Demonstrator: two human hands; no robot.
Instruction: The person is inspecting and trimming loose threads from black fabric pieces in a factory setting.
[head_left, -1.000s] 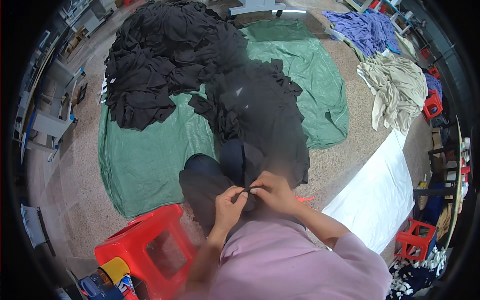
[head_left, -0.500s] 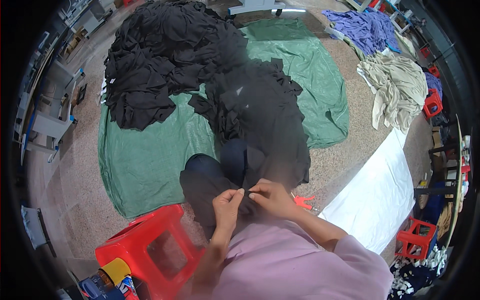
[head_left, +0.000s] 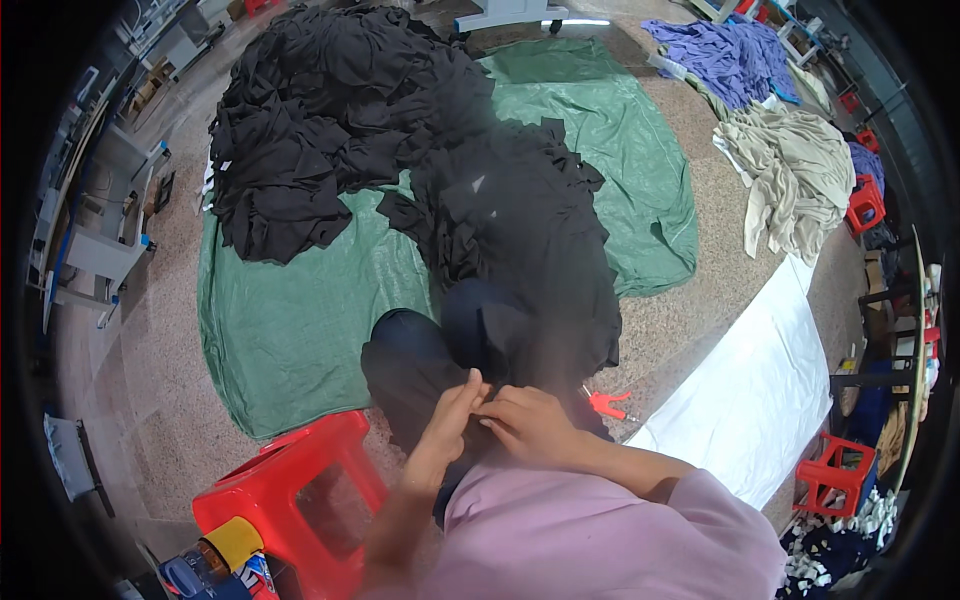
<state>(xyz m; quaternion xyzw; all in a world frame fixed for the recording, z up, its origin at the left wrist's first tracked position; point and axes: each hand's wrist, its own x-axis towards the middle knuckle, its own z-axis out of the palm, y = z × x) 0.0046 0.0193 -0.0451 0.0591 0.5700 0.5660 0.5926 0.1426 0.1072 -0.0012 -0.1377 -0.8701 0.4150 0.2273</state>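
Over my lap my two hands meet, fingertips together. My left hand [head_left: 455, 418] has its thumb and fingers pressed together, pointing up. My right hand [head_left: 532, 425] has curled fingers pinched against the left fingertips. What lies between them is too small or hidden to make out. Black cloth [head_left: 550, 250] drapes over my legs just beyond the hands and runs forward into a large heap of black garments [head_left: 350, 80]. Beside my right forearm lies a red two-handled tool [head_left: 607, 403].
A green sheet [head_left: 300, 330] lies under the black heap. Left of me stands a red stool [head_left: 320, 440], with a yellow-banded jar [head_left: 232, 540] near it. To the right are a white sheet [head_left: 750, 390], beige cloth [head_left: 795, 175], purple cloth [head_left: 725, 60] and another red stool [head_left: 835, 475].
Both hands have drawn down toward my body and closer together. The black cloth edge they were pinching now shows less around the fingers. The heaps have not moved.
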